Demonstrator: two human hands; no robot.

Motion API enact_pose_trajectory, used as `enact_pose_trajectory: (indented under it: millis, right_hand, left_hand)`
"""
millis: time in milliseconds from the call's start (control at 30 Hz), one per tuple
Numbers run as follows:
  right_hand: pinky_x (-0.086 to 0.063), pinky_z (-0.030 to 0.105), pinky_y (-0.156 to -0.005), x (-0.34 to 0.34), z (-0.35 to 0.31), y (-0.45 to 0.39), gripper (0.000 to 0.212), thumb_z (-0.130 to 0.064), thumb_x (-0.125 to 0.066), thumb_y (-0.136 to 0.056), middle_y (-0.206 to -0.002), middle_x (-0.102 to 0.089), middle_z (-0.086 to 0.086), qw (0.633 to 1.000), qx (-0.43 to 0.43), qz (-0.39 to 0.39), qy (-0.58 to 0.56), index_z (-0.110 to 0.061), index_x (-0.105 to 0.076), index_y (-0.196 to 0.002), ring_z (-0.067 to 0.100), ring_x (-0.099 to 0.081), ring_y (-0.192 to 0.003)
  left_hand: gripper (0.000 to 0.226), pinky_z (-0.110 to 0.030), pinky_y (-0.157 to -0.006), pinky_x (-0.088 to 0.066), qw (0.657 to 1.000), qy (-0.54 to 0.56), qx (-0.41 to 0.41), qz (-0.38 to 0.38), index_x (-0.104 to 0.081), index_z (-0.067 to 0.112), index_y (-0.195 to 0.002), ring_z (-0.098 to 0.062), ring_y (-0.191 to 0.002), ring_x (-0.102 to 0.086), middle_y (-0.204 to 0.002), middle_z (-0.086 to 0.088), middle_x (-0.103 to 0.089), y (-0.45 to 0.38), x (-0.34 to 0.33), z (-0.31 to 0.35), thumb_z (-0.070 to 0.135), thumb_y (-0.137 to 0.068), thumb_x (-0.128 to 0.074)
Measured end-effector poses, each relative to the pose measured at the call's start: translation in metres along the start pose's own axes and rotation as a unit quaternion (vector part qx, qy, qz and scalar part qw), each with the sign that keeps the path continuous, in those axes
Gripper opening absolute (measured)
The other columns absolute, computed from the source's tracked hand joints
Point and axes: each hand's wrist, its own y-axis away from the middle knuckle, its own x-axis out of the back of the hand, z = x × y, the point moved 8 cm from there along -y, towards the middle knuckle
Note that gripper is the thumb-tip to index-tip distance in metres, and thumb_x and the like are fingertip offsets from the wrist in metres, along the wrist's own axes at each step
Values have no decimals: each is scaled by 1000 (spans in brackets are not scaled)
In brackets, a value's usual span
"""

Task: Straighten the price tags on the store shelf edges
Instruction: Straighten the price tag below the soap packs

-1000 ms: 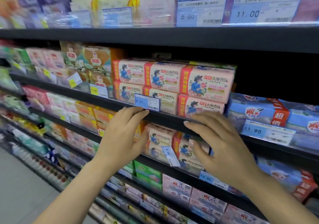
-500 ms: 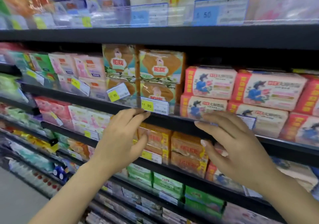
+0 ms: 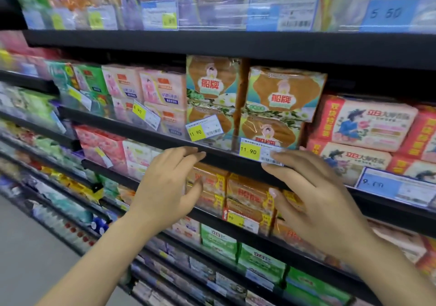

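Fingertips (image 3: pixel 274 156) on level yellow-white tag (image 3: pixel 257 151)

Black shelf edge (image 3: pixel 226 161). The tag (image 3: pixel 258 151) is yellow on the left, white with a black barcode on the right. Brown-and-green packs (image 3: pixel 283 98) carry red lettering — beside them pink packs (image 3: pixel 368 121) with a blue figure. Another tag (image 3: pixel 387 187) is blue and white.
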Motion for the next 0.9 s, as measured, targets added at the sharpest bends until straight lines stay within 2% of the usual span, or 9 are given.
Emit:
enact_pose_trajectory:
  millis: [300,567,733,900]
  right_hand:
    - [-38,43,-102,-26,-7,-24,36,-20,-59,-87,-124,-58,2,1000,14,-5,2,-12,-62,-122,23,-48,-122]
    - [-37,46,-103,-51,-23,-48,34,-22,-56,-89,-127,-57,3,998,-8,13,54,-12,-63,-121,25,-47,-124]
    - [-38,52,-101,-68,-32,-56,34,-23,-54,-90,-126,-58,7,994,-57,46,86,-8,-63,-119,28,-49,-121]
    - [-34,50,-105,-83,-38,-62,35,-24,-54,-90,-127,-56,9,985,-102,60,127,-8,-63,-120,26,-47,-121]
  left_hand:
    - [44,-28,-95,-38,1000,-19,20,8,-58,7,-121,-21,-108,-53,-115,-5,-59,-4,3,-29,30,-83,-54]
    - [48,-34,-98,-39,999,-1,-37,23,-55,6,-124,-25,-112,-50,-118,-10,-59,-25,-7,-64,35,-87,-51]
    - [46,-35,-93,-36,995,18,-79,50,-58,3,-122,-27,-108,-49,-114,-12,-60,-34,-8,-85,33,-88,-50]
    - [42,-39,-88,-38,988,56,-119,82,-60,3,-119,-31,-101,-52,-111,-12,-59,-40,-9,-99,30,-87,-55]
